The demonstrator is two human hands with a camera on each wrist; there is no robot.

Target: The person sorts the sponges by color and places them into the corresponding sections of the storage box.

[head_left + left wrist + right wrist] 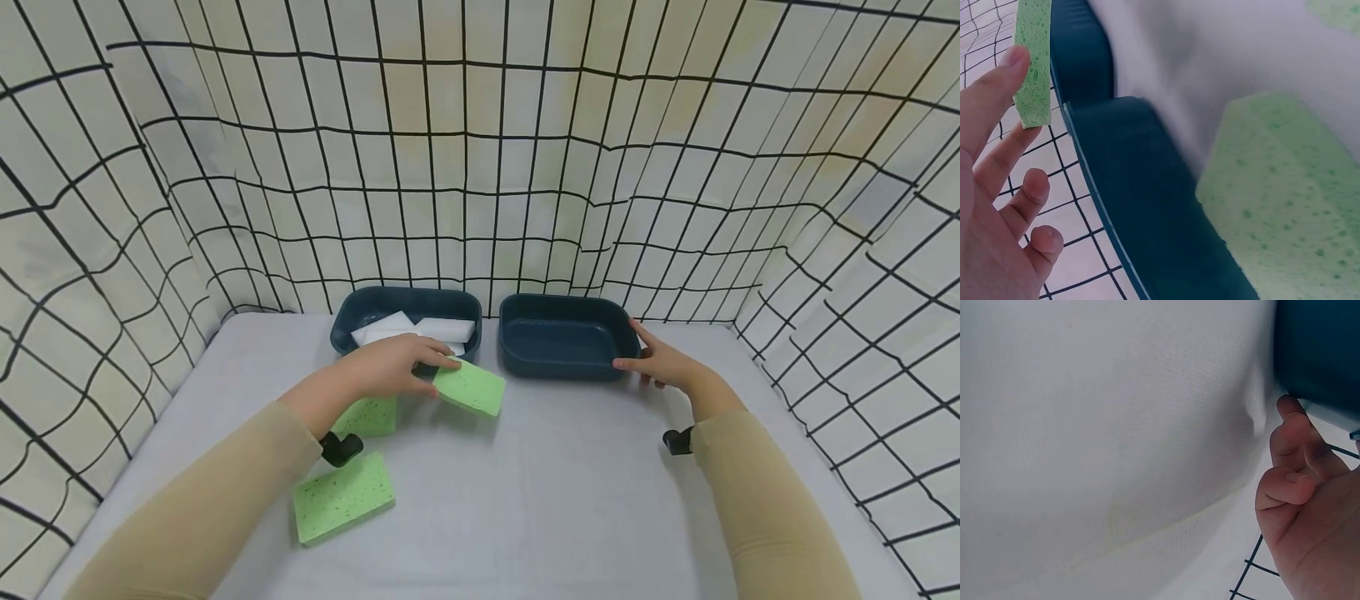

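Left hand fingers pinching green sponge; right hand fingers against empty bin.

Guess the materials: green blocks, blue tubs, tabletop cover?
Green sponge in the left hand: porous foam, likely cellulose; pitted, speckled, matte. Empty blue tub touched by the right hand: probably moulded plastic; smooth rounded rim, dull sheen. Table cover: grey cloth, apparently; faint weave and creases in the right wrist view.
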